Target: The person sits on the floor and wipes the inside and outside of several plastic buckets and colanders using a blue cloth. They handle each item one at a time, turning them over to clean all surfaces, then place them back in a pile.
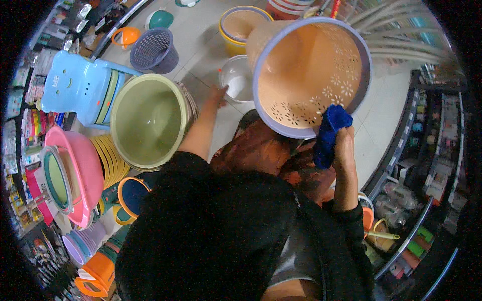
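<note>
In my right hand [344,146] is a bunched dark blue cloth [330,137], against the near rim of a large plastic basket. That basket [312,75] is peach inside, has flower-shaped cut-outs and a lavender rim, and its opening faces me. My left hand [219,97] reaches out low over the floor with fingers apart, beside a translucent round plastic tub [238,81]; whether it touches the tub I cannot tell. A stack of pale green basins or buckets [148,120] stands left of my left forearm.
Left are a light blue bear-shaped plastic stool [81,88], a pink basin [84,177], yellow stacked tubs [109,161] and a purple mesh basket [154,50]. A yellow-rimmed bucket [244,26] stands ahead. Stocked shelves [404,158] line both sides of the tiled floor.
</note>
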Demonstrator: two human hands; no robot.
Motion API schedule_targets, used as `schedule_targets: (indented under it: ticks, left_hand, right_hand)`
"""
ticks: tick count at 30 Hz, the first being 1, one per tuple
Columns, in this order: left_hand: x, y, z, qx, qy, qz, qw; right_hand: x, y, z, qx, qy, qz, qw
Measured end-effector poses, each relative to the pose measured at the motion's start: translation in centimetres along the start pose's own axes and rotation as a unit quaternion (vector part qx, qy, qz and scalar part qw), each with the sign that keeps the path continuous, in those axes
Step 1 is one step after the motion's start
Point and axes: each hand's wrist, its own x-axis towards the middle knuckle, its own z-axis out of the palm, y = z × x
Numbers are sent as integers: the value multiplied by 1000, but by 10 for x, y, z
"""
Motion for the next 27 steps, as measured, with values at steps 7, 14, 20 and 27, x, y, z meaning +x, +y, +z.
schedule_targets:
  ticks: [7, 14, 20, 27]
  left_hand:
    - [-6, 41, 32, -652, 0, -170, 739]
    - [18, 11, 7, -673, 10, -174, 719]
    - [-6, 27, -10, -736, 51, -166, 654]
    - [-49, 105, -30, -810, 313, -12, 495]
  right_hand:
    - [-8, -3, -12, -40, 19, 24, 999]
    - [-15, -9, 8, -27, 91, 34, 995]
    - [-9, 13, 0, 19, 119, 47, 992]
    - [2, 5, -7, -35, 2, 38, 999]
